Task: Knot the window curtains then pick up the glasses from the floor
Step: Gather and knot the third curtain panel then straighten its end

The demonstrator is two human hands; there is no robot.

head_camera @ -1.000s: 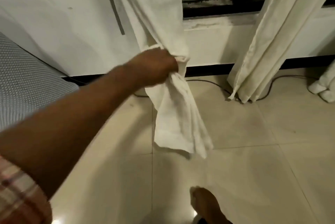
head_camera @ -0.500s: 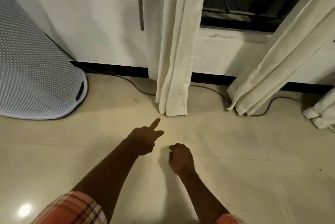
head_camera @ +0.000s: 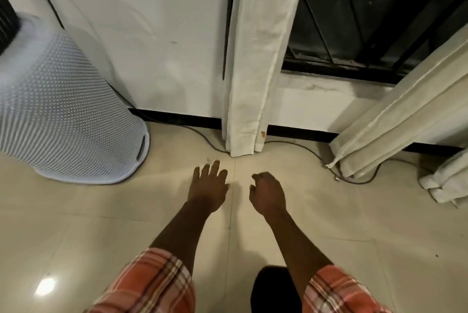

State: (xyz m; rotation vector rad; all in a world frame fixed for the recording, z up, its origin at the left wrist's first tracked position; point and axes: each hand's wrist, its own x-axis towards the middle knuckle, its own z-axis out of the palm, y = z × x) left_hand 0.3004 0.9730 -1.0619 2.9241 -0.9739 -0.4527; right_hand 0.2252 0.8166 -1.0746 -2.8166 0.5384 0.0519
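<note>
Two hands (head_camera: pixel 207 187) (head_camera: pixel 268 192), two hanging curtains (head_camera: pixel 249 84) (head_camera: pixel 395 120), one fabric bundle (head_camera: pixel 448 181), one mesh basket (head_camera: pixel 63 120), one cable (head_camera: pixel 362 182).

Glossy beige tile floor (head_camera: pixel 354 249); white mesh basket (head_camera: pixel 63 122) at left, dark cable (head_camera: pixel 304 147) along wall base.

Cream curtains (head_camera: pixel 249 64) – white perforated basket (head_camera: pixel 63 120) – orange plaid sleeves (head_camera: pixel 149 284) – beige floor tiles (head_camera: pixel 379 236).

White perforated basket (head_camera: pixel 63 115) L, nr wall (head_camera: pixel 152 33); black cable (head_camera: pixel 304 146) along skirting (head_camera: pixel 182 118), on tiled floor (head_camera: pixel 76 224).
</note>
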